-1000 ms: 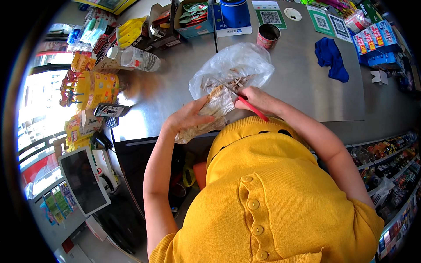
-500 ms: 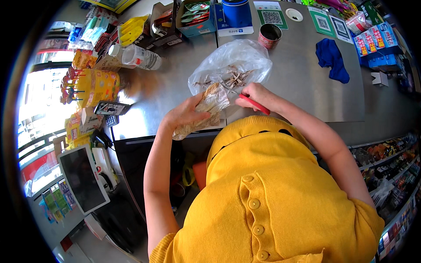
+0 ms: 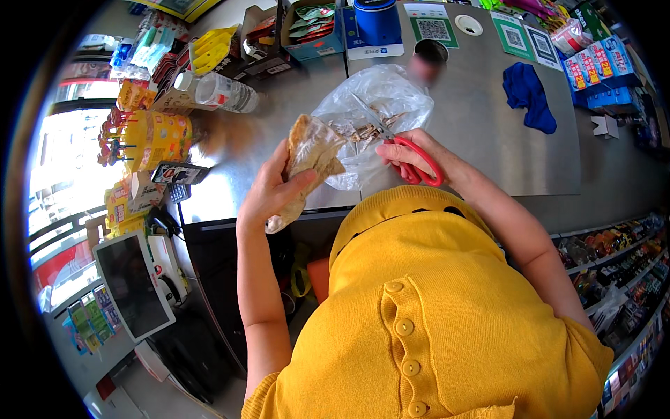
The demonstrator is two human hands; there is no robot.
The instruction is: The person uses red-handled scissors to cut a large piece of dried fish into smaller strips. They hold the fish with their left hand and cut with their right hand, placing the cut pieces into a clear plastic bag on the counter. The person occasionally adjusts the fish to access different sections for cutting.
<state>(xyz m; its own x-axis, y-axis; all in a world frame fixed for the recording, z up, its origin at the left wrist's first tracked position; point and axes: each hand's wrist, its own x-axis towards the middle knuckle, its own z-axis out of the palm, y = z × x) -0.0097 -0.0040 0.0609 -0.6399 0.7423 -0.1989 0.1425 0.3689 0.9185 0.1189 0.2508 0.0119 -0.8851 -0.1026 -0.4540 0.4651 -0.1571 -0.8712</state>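
My left hand (image 3: 269, 187) is closed round a flat, crinkled, pale tan dried piece (image 3: 313, 150), browner along its upper edge; I cannot make out its exact kind. To the right, my right hand (image 3: 434, 148) grips red-handled scissors (image 3: 375, 117), fingers in the handle loops. The blades point up and left over a clear plastic bag (image 3: 408, 98) spread on the metal counter. Thin brownish cut strips (image 3: 363, 133) lie on the bag. The scissors and the dried piece are apart.
Beyond the bag stand a pink-red tin (image 3: 428, 59) and a blue canister (image 3: 375, 22). A dark blue cloth (image 3: 527, 94) lies on the right of the counter (image 3: 481, 140). At left are a plastic bottle (image 3: 227, 93), a phone (image 3: 179, 172) and a screen (image 3: 132, 283).
My left hand has drawn the dried piece left, away from the scissors, and tilted it more upright. The scissors have turned, with blades and handles now showing plainly above the bag.
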